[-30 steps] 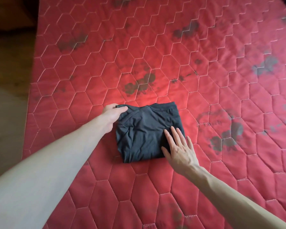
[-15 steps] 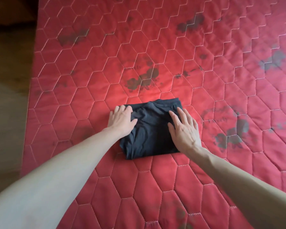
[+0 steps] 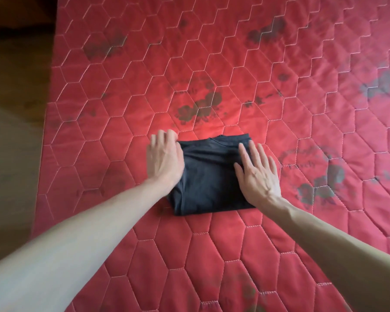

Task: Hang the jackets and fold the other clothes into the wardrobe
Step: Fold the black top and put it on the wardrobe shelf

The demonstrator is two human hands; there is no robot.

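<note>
1. On the folded black garment (image 3: 208,176), the right hand (image 3: 258,176) is laid flat, its fingers (image 3: 254,154) straight and spread.
2. At its left edge, the left hand (image 3: 164,161) is pressed down; whether its blurred fingers pinch anything cannot be told.
3. Folding on the red quilted bed (image 3: 279,244) is judged nearly done; the wardrobe is unseen, so stowing is left.

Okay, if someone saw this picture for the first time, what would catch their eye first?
Probably the red quilted bedspread with hexagon stitching and dark blotches, filling nearly the whole view. At its middle lies a folded dark garment, with the left hand on its left edge and the right hand flat on its right side.
</note>
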